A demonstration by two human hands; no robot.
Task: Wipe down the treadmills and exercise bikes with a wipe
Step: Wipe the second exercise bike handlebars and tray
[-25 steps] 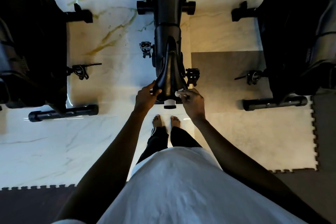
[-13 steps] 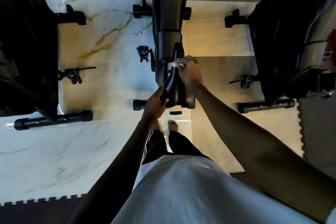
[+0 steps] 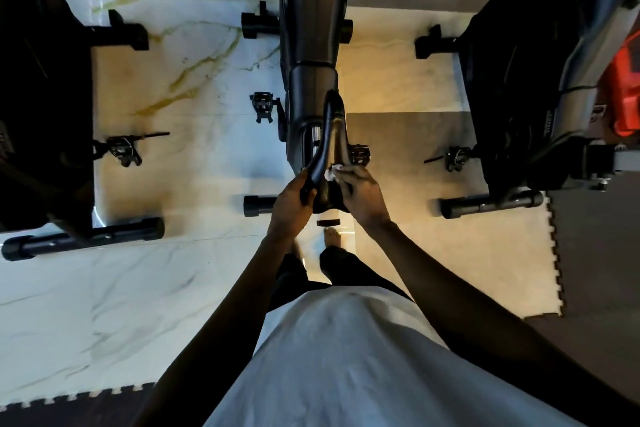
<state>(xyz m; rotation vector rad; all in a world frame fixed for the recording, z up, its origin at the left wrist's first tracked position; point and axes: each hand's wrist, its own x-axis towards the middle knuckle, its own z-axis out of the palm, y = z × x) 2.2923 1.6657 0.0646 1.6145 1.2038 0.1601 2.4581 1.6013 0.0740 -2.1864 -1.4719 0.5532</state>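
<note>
- A loose white shirt (image 3: pixel 346 357) covers the torso. Its cloth looks pale grey-blue in the shade and falls in soft, broad folds to a rounded hem.
- Black trousers (image 3: pixel 349 269) show below the hem, narrow at the legs. They are too dark to make out any marking.
- The feet are bare. The toes of the right foot (image 3: pixel 333 235) show, while the left foot is mostly hidden.
- The left forearm (image 3: pixel 225 315) and right forearm (image 3: pixel 450 291) are bare right up to the picture's edge.
- The left hand (image 3: pixel 291 204) and right hand (image 3: pixel 363 198) are bare too.
</note>
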